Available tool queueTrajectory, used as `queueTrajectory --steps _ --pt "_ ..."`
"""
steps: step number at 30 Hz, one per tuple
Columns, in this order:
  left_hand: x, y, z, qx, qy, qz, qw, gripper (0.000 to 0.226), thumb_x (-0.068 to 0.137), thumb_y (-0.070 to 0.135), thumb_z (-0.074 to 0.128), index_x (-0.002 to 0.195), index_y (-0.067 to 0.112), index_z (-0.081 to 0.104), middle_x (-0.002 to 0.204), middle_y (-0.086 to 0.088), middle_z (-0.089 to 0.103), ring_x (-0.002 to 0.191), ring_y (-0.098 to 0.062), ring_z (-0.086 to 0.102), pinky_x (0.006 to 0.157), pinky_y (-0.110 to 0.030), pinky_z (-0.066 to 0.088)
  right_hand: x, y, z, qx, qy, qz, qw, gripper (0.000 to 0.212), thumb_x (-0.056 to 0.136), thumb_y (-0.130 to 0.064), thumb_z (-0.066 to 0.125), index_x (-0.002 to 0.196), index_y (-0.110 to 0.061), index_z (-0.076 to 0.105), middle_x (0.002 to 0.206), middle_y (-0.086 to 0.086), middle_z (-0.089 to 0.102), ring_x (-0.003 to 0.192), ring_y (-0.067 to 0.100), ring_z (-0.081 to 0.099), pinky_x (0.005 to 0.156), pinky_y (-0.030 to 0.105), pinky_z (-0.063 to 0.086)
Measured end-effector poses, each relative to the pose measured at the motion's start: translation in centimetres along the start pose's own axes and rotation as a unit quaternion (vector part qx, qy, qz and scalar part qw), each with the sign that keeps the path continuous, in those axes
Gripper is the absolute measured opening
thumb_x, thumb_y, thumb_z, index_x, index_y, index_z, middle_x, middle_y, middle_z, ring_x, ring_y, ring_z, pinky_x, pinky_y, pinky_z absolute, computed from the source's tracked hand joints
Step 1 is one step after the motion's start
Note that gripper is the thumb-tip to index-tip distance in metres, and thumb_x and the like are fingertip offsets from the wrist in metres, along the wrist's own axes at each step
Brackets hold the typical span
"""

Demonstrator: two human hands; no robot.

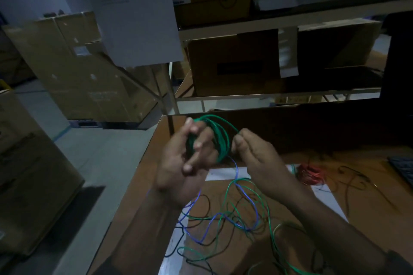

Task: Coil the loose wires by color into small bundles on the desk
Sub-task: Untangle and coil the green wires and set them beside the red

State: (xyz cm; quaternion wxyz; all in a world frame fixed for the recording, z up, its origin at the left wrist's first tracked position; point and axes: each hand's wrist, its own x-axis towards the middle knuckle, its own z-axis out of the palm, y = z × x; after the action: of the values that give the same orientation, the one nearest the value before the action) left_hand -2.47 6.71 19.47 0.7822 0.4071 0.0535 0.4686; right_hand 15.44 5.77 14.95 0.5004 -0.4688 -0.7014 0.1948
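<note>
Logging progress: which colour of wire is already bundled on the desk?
The red wire: a coil lying right of the right hand. Blue and black lie loose; green is mid-coil.

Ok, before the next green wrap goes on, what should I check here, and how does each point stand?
1. Green coil held on the left hand: ok, loops sit around its fingers.
2. Right hand pinching the green strand beside the coil: ok.
3. Loose green wire free to feed: not ok, it crosses blue wire and black wire on the desk.
4. Coil holds green only: cannot tell, a blue strand runs up close under it.
5. Red bundle clear of the hands: ok, it lies to the right on the desk.
</note>
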Motion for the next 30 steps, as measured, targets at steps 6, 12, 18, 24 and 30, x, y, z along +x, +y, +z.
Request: queueTrajectory --steps 6,12,18,24,30 --pt "1.3 2.5 -0.8 0.104 0.078 0.186 0.974 0.045 0.113 0.025 0.024 0.084 0.014 0.056 0.141 -0.022 0.061 0.142 -0.029 0.05 0.124 -0.043 0.031 -4.5 0.7 1.6 -0.089 -0.224 0.038 0.97 0.029 0.107 -0.046 0.036 0.094 -0.027 0.055 0.079 -0.021 0.059 0.076 0.002 0.056 0.076 0.038 0.05" --pt "0.2 -0.6 -3.8 0.594 0.142 0.079 0.788 0.047 0.112 0.037 0.027 0.115 0.026 0.072 0.133 0.012 0.067 0.127 -0.001 0.056 0.101 -0.024 0.043 -3.1 -2.3 -0.6 -0.069 -0.07 -0.053 0.994 0.033 0.103 -0.052 0.039 0.093 -0.027 0.058 0.071 -0.011 0.055 0.067 0.009 0.056 0.063 0.032 0.044" --pt "-0.3 -3.4 -2.4 0.476 0.085 0.003 0.875 0.038 0.106 0.034 0.034 0.09 0.009 0.059 0.049 0.003 0.048 0.049 -0.017 0.053 0.064 -0.031 0.049 -0.6 -2.6 -2.3 -0.016 0.064 -0.034 0.997 0.024 0.102 -0.039 0.051 0.092 -0.02 0.063 0.075 -0.006 0.066 0.07 0.007 0.064 0.061 0.026 0.049" --pt "-0.8 -2.5 -0.6 0.053 0.013 -0.073 0.996 0.036 0.109 0.03 0.035 0.083 0.013 0.053 0.05 0.009 0.034 0.033 -0.007 0.02 0.057 -0.025 0.045 -0.3 1.3 -0.9 -0.073 0.024 0.034 0.996 0.034 0.106 -0.045 0.041 0.084 -0.024 0.055 0.069 -0.004 0.058 0.065 0.011 0.055 0.063 0.041 0.047" --pt "-0.4 -0.8 -1.3 0.0 0.063 0.046 0.997 0.035 0.112 0.03 0.027 0.089 0.015 0.048 0.108 -0.02 0.075 0.102 -0.028 0.075 0.101 -0.04 0.055 -3.4 2.7 1.6 -0.174 -0.166 0.046 0.97 0.015 0.103 -0.019 0.046 0.102 -0.027 0.058 0.093 -0.002 0.065 0.086 0.023 0.062 0.078 0.046 0.052"
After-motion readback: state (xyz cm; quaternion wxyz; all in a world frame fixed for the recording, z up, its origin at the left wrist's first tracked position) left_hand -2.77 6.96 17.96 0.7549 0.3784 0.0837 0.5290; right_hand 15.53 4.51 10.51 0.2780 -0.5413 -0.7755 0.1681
